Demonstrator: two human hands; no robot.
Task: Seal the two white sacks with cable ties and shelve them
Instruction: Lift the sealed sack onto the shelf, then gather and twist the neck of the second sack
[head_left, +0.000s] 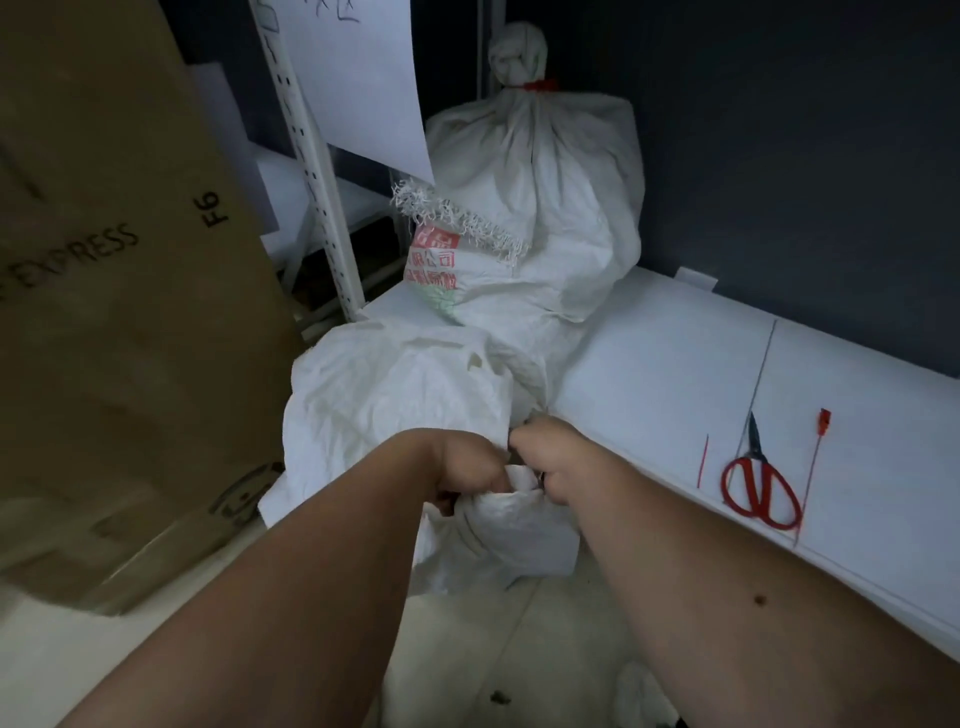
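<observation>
One white sack (540, 176) stands upright on the white shelf (675, 374), its neck bound by a red cable tie (540, 84). A second white sack (395, 395) sits on the floor against the shelf's front edge. My left hand (462, 462) and my right hand (550, 457) both grip its bunched mouth, knuckles close together. A loose red cable tie (813, 467) lies on the shelf to the right, beside red-handled scissors (761, 483). A thin red offcut (702, 461) lies left of the scissors.
A tall cardboard box (119, 291) printed "EXPRESS" stands at the left. A white perforated rack post (317, 171) with a hanging paper sheet (358, 78) rises behind it. A dark wall backs the shelf. Pale floor lies below my arms.
</observation>
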